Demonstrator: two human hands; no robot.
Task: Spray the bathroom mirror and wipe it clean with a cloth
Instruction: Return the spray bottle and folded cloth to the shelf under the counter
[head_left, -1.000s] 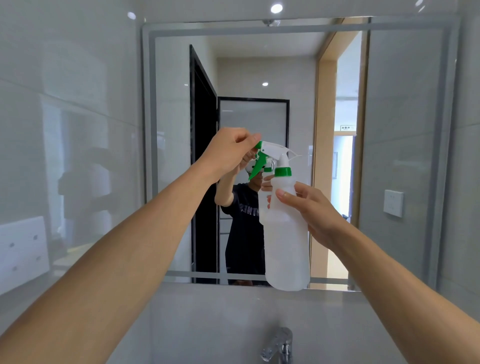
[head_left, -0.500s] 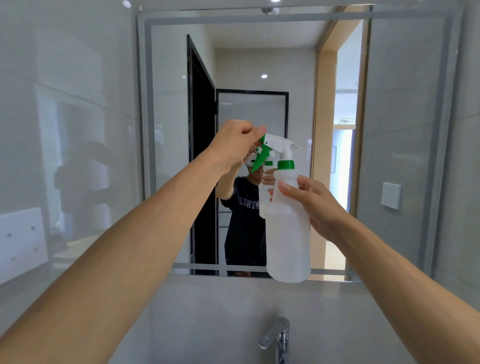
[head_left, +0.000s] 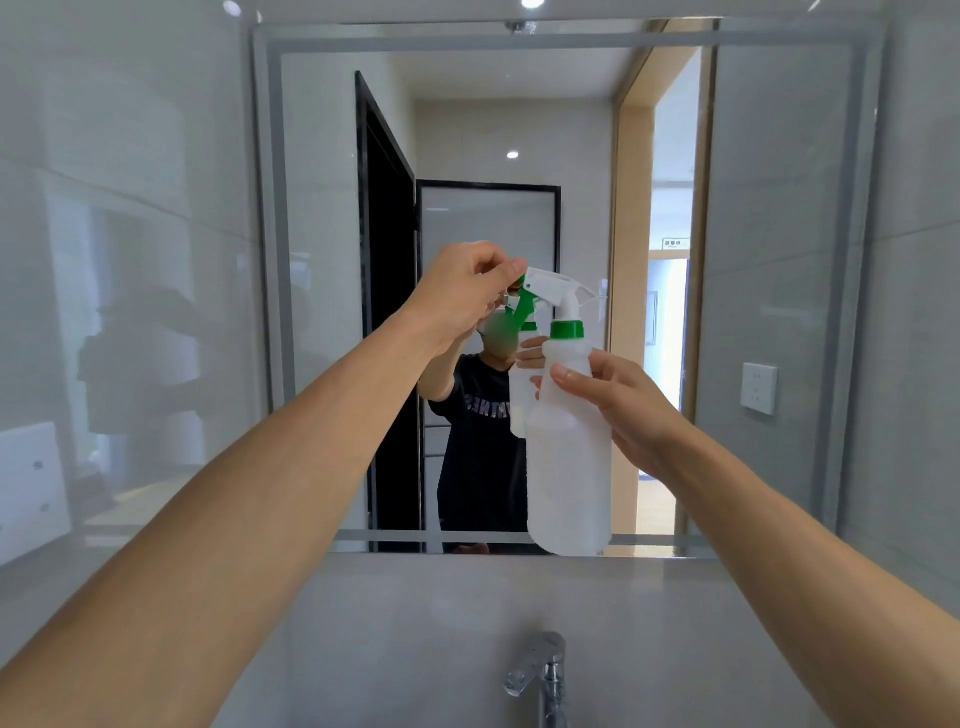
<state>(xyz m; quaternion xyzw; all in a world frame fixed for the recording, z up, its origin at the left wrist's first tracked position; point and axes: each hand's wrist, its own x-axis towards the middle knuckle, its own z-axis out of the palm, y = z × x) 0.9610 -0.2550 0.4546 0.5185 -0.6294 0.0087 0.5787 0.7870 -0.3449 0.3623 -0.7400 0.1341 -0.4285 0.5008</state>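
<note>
A translucent white spray bottle (head_left: 569, 457) with a green collar and green trigger is held upright in front of the bathroom mirror (head_left: 769, 208). My right hand (head_left: 618, 400) grips the bottle's upper body from the right side. My left hand (head_left: 462, 291) is raised at the white spray head, its fingertips pinching the green nozzle tip at the front. The mirror shows a reflected person holding the same bottle. No cloth is in view.
A chrome faucet (head_left: 545, 670) rises at the bottom centre below the mirror. Grey glossy wall tiles (head_left: 130, 260) flank the mirror on the left. The mirror reflects a white wall switch (head_left: 758, 387), a black-framed door and a wooden doorway.
The bottle and both hands keep nearly the same pose. The view has shifted slightly, so the mirror's top edge and ceiling light show again.
</note>
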